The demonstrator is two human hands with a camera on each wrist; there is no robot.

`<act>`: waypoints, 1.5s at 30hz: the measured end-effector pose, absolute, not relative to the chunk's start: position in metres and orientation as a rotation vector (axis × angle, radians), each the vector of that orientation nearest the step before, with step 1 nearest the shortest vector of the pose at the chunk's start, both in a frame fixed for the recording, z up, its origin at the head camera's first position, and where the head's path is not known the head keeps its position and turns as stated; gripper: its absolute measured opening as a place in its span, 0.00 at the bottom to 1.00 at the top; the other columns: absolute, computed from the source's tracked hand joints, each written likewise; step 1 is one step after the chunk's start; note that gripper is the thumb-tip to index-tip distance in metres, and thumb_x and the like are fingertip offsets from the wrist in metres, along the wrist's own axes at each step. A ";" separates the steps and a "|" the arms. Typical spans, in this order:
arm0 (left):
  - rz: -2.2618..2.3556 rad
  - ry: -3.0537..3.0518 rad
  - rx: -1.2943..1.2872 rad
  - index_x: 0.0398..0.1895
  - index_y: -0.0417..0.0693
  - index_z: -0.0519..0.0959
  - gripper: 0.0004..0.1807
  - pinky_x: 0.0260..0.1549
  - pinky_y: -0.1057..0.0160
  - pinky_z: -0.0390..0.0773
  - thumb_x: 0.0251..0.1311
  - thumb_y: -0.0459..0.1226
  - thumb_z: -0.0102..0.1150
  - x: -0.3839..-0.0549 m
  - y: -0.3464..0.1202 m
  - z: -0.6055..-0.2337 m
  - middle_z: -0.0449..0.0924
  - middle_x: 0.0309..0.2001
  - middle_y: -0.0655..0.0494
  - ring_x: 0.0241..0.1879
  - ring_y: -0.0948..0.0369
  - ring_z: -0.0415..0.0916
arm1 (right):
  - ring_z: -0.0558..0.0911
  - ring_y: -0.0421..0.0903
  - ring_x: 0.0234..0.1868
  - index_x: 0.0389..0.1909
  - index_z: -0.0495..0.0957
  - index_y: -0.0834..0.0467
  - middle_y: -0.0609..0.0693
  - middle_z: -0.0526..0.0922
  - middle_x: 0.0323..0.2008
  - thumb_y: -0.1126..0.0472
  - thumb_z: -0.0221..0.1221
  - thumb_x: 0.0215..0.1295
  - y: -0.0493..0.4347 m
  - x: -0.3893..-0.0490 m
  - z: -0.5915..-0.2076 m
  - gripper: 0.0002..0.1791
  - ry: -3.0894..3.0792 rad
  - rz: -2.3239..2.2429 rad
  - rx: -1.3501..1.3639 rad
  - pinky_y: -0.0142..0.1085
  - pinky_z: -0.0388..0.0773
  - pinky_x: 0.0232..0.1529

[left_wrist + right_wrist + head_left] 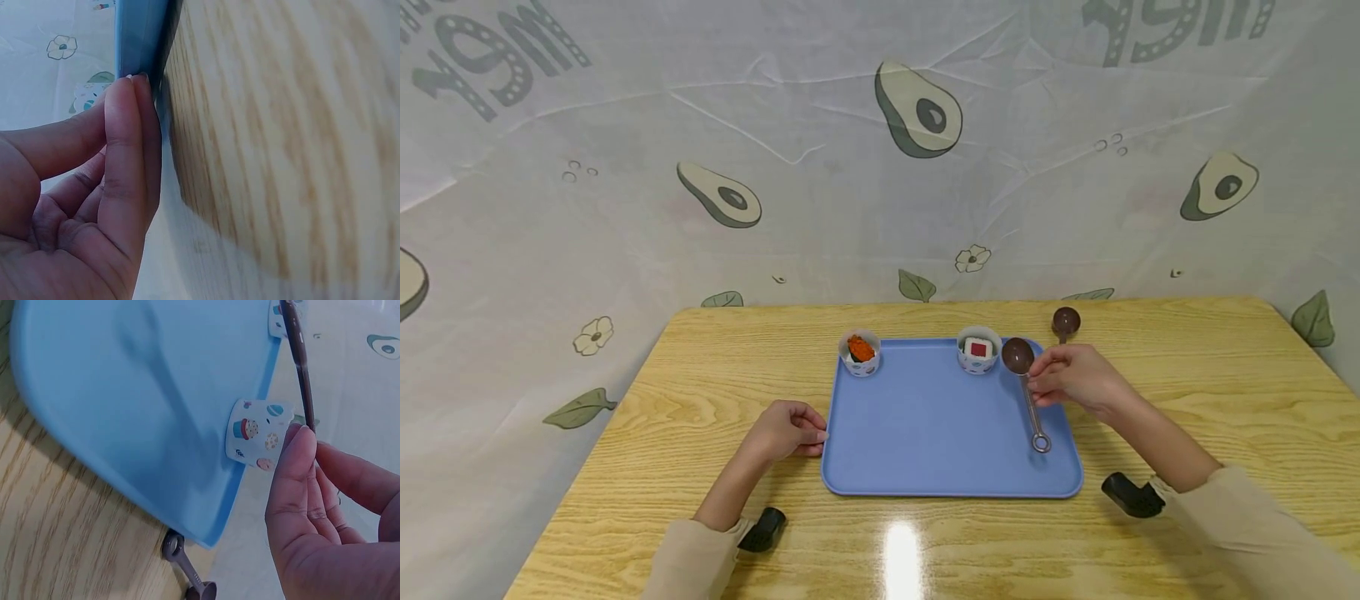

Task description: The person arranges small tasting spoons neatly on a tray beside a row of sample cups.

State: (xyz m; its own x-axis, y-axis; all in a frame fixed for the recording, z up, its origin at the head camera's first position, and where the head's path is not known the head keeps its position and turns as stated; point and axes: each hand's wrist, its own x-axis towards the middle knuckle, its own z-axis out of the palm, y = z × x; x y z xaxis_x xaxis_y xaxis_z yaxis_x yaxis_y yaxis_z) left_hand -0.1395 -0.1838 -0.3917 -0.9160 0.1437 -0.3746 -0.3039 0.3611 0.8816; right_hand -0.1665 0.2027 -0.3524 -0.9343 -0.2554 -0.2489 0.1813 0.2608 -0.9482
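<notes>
My right hand [1070, 381] pinches the handle of a dark brown measuring spoon [1018, 356], holding it over the right part of a blue tray [940, 425]. In the right wrist view the spoon's handle [300, 359] rises from the fingertips and its shadow falls on the tray. At the tray's left edge, my left hand [787, 429] holds the rim between thumb and fingers; in the left wrist view the fingertips [128, 84] are right at the tray's side wall [139, 44]. A printed paper cup [977, 363] with a white, red-centred piece stands beside the spoon's bowl.
Another paper cup [860, 367] with an orange-topped piece stands at the tray's back left corner. A smaller brown measuring spoon [1065, 322] lies on the wooden table [730, 358] behind my right hand. An avocado-print cloth [820, 208] hangs behind the table.
</notes>
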 end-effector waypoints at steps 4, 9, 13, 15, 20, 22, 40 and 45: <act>1.572 2.242 -0.135 0.34 0.23 0.73 0.06 0.26 0.63 0.82 0.53 0.20 0.56 -0.140 -0.184 -0.393 0.73 0.22 0.49 0.21 0.61 0.76 | 0.80 0.44 0.25 0.34 0.70 0.73 0.53 0.79 0.23 0.76 0.56 0.55 0.198 -0.167 -0.353 0.06 2.178 -1.729 -0.071 0.36 0.82 0.29; 1.569 2.244 -0.127 0.34 0.24 0.73 0.05 0.26 0.63 0.82 0.54 0.20 0.55 -0.140 -0.185 -0.393 0.73 0.22 0.48 0.21 0.61 0.77 | 0.80 0.44 0.24 0.33 0.70 0.72 0.53 0.79 0.23 0.77 0.56 0.55 0.190 -0.168 -0.353 0.05 2.160 -1.735 -0.071 0.37 0.82 0.29; 1.574 2.231 -0.127 0.34 0.24 0.73 0.05 0.26 0.63 0.82 0.54 0.20 0.55 -0.140 -0.186 -0.393 0.73 0.22 0.48 0.22 0.61 0.76 | 0.80 0.44 0.24 0.33 0.70 0.72 0.53 0.79 0.23 0.77 0.56 0.55 0.182 -0.169 -0.354 0.05 2.147 -1.745 -0.066 0.36 0.82 0.28; 1.578 2.224 -0.127 0.34 0.24 0.73 0.05 0.26 0.63 0.82 0.54 0.20 0.55 -0.140 -0.186 -0.393 0.73 0.22 0.48 0.21 0.61 0.76 | 0.80 0.44 0.23 0.32 0.71 0.72 0.53 0.79 0.23 0.77 0.56 0.55 0.178 -0.170 -0.354 0.05 2.138 -1.754 -0.061 0.36 0.82 0.28; 1.585 2.217 -0.121 0.34 0.24 0.73 0.05 0.26 0.63 0.82 0.54 0.20 0.55 -0.140 -0.186 -0.393 0.73 0.22 0.49 0.21 0.61 0.76 | 0.80 0.45 0.24 0.32 0.71 0.71 0.53 0.79 0.24 0.77 0.56 0.55 0.170 -0.171 -0.354 0.05 2.130 -1.762 -0.055 0.36 0.82 0.28; 1.585 2.217 -0.117 0.34 0.24 0.73 0.05 0.26 0.63 0.82 0.54 0.20 0.55 -0.140 -0.185 -0.393 0.73 0.22 0.49 0.21 0.61 0.76 | 0.80 0.45 0.24 0.33 0.70 0.72 0.53 0.79 0.24 0.77 0.56 0.55 0.168 -0.172 -0.354 0.06 2.135 -1.758 -0.054 0.36 0.82 0.29; 1.572 2.223 -0.129 0.34 0.24 0.73 0.05 0.26 0.63 0.82 0.54 0.19 0.55 -0.141 -0.185 -0.392 0.73 0.22 0.49 0.21 0.61 0.76 | 0.80 0.45 0.23 0.36 0.69 0.75 0.54 0.79 0.23 0.78 0.56 0.55 0.144 -0.178 -0.342 0.09 2.116 -1.775 -0.058 0.37 0.82 0.30; 1.574 2.220 -0.120 0.34 0.24 0.73 0.05 0.26 0.63 0.82 0.54 0.19 0.54 -0.141 -0.185 -0.392 0.73 0.22 0.49 0.21 0.61 0.76 | 0.80 0.44 0.21 0.34 0.70 0.75 0.54 0.79 0.22 0.79 0.56 0.53 0.134 -0.180 -0.342 0.07 2.109 -1.783 -0.048 0.37 0.82 0.28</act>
